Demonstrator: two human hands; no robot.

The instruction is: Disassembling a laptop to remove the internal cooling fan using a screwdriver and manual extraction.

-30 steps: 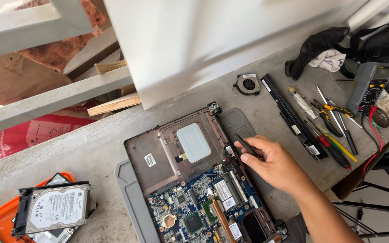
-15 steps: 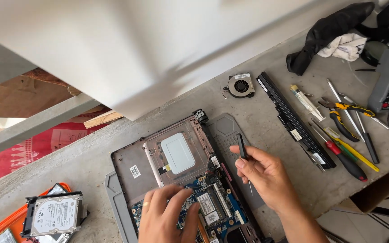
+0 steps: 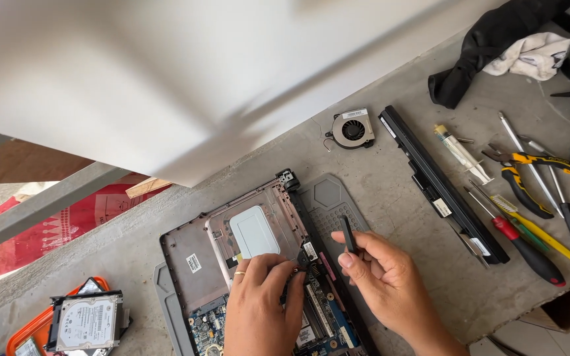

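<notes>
**Both hands on the opened laptop, right hand held a small black tool**

Your left hand (image 3: 258, 310) was down on the opened laptop chassis (image 3: 232, 264), fingers curled narrow and pressed onto the area where the bare metal palmrest frame meets the blue motherboard (image 3: 318, 323). Ring visible on one finger. Can't tell whether it gripped anything or just pressed.

Your right hand (image 3: 387, 290) pinched a slim black tool (image 3: 347, 234) between thumb and forefinger, tool upright, tip over the right edge of the chassis, just beside the grey perforated cover panel (image 3: 334, 204). Rest of that hand's fingers were loosely curled.

Chassis sat on the grey concrete surface (image 3: 397, 198), near the front edge, touchpad underside (image 3: 254, 231) showing as a pale rectangle.

Around it:
- Cooling fan (image 3: 353, 128) lay loose beyond the chassis, apart from it.
- Long black battery pack (image 3: 440, 181) lay diagonally to the right, well clear of your hands.
- Right of the battery: syringe (image 3: 460, 153), red-handled screwdriver (image 3: 519, 240), yellow-handled screwdriver (image 3: 539, 232), pliers with yellow-black grips (image 3: 526, 175), more drivers beside those.
- Black cloth (image 3: 489, 49) with a white rag (image 3: 529, 56) at the far right.
- Hard drive (image 3: 87, 322) on an orange tray (image 3: 24, 336) at the near left.
</notes>
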